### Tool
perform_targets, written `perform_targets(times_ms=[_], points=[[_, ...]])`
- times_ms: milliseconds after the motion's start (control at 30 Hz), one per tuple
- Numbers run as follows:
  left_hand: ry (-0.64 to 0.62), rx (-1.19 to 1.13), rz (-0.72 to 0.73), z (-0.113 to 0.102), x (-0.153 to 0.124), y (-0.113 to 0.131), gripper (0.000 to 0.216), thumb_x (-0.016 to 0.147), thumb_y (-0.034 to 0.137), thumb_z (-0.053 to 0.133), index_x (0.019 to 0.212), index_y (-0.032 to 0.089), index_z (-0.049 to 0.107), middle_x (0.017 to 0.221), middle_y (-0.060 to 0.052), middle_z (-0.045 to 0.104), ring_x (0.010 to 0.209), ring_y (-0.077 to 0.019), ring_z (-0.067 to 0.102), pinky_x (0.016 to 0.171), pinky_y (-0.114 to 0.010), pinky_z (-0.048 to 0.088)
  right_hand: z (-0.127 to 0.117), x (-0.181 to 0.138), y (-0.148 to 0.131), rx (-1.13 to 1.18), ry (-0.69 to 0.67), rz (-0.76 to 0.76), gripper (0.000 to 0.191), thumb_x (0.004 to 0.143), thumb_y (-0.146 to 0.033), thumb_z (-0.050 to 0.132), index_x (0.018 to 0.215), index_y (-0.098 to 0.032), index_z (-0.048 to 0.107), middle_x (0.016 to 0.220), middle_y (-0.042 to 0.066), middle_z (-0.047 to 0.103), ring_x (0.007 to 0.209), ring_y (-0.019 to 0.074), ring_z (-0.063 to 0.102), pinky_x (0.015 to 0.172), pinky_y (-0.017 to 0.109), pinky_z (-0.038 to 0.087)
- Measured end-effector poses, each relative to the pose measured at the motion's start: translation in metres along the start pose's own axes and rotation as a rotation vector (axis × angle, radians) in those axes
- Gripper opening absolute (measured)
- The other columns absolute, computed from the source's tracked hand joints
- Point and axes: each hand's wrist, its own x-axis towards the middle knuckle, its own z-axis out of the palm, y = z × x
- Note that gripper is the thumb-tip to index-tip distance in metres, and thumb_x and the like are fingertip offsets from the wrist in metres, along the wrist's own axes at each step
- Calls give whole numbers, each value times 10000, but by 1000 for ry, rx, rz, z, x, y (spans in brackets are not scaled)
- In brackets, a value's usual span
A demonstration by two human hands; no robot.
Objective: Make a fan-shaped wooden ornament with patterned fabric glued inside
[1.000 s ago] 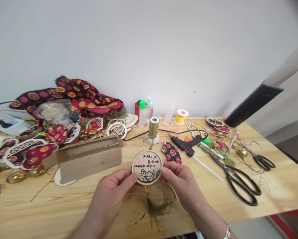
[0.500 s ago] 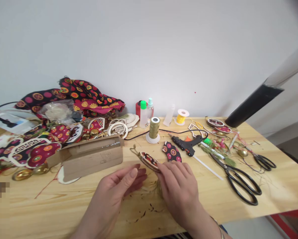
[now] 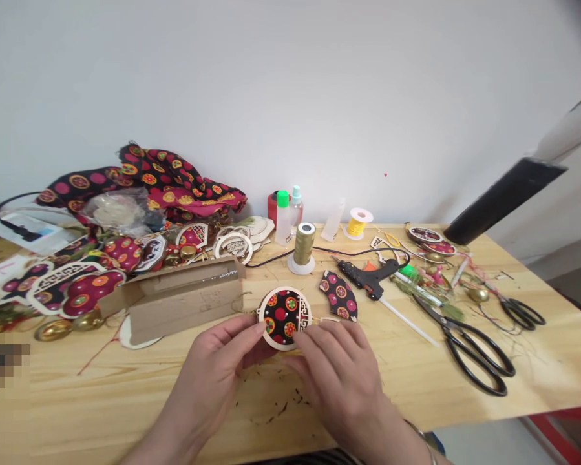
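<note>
A round ornament (image 3: 281, 316) faces me, with a pale wooden rim, dark fabric with red and orange flower motifs, and a lattice strip at its right. My left hand (image 3: 227, 352) pinches its left edge between thumb and fingers. On the lower right edge, my right hand (image 3: 341, 361) closes its fingers over the rim; its thumb is mostly hidden. A thin cord loop sticks out at the ornament's left. Just beyond lie a fan-shaped fabric piece (image 3: 338, 295) and a spool of olive thread (image 3: 304, 248). An open cardboard box (image 3: 188, 307) stands left of the ornament.
A black glue gun (image 3: 368, 276) with a white stick lies right of centre. Large black scissors (image 3: 477, 355) and a smaller pair (image 3: 520, 313) are further right. Patterned cloth (image 3: 164, 181) and finished ornaments (image 3: 94, 292) crowd the left. Bottles (image 3: 283, 223) stand near the wall.
The ornament has turned from edge-on to face me. My left hand, formerly apart from it, now grips its left edge. My right hand keeps its hold.
</note>
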Motion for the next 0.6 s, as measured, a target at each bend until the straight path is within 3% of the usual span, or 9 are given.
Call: perform_targets(times_ms=[133, 267, 400, 600], points=[[-57, 72, -14, -3, 0, 7, 201, 801, 269, 706, 981, 206, 771, 956, -70, 773, 846, -219, 696, 761, -297, 544, -7, 13, 19, 297, 95, 368, 163, 910, -184, 539, 1015, -149, 660, 951, 95, 706, 882, 200, 628, 786, 350, 485], [-137, 144, -19, -4, -2, 9, 197, 827, 269, 679, 997, 225, 766, 947, -46, 776, 808, -184, 694, 757, -254, 528, -10, 24, 33, 776, -157, 764, 247, 899, -327, 539, 991, -168, 703, 949, 75, 725, 857, 191, 651, 745, 315, 511], [-151, 183, -26, -4, -1, 8, 198, 811, 290, 701, 992, 243, 767, 924, -28, 780, 813, -169, 687, 750, -225, 515, -9, 28, 33, 1166, -357, 959, 347, 836, -456, 597, 913, -144, 727, 829, 56, 725, 736, 162, 631, 687, 291, 486], [-156, 85, -8, 2, 0, 7, 255, 859, 363, 637, 1039, 225, 753, 983, -60, 770, 840, -192, 684, 743, -256, 531, -7, 27, 28, 1329, -188, 1137, 342, 661, -461, 776, 736, -134, 706, 589, -23, 627, 511, 64, 470, 522, 208, 373]])
